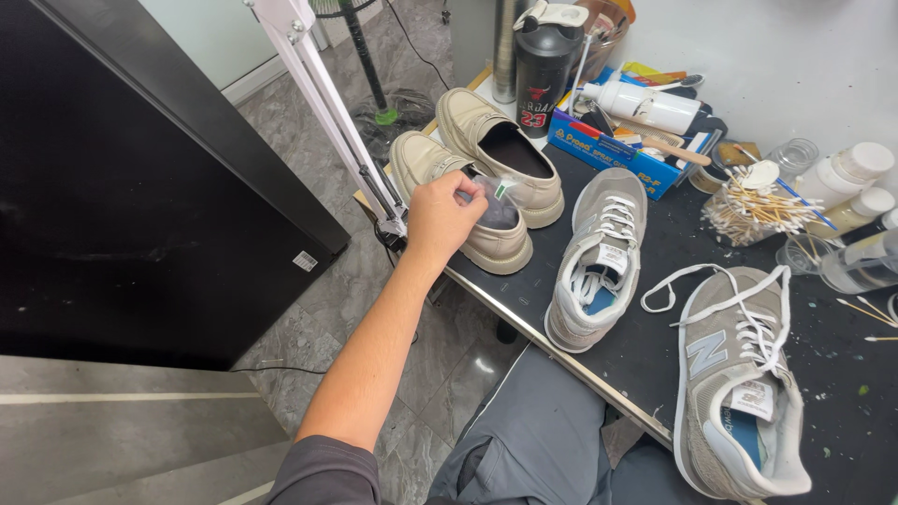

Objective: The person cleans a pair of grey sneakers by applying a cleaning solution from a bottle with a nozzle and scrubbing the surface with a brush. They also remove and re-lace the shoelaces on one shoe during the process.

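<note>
Our left hand (441, 217) pinches a clear plastic bag (493, 202) inside a cream loafer (449, 187) on the dark surface (655, 271); we cannot see our right hand.

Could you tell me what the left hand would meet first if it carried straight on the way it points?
Probably the nearer cream leather loafer, which the left hand already reaches into, pinching something small.

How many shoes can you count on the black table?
4. Two cream loafers at the far left corner: the nearer one under the left hand, the other behind it. One grey trainer mid-table, another nearest right. None seems hidden.
</note>
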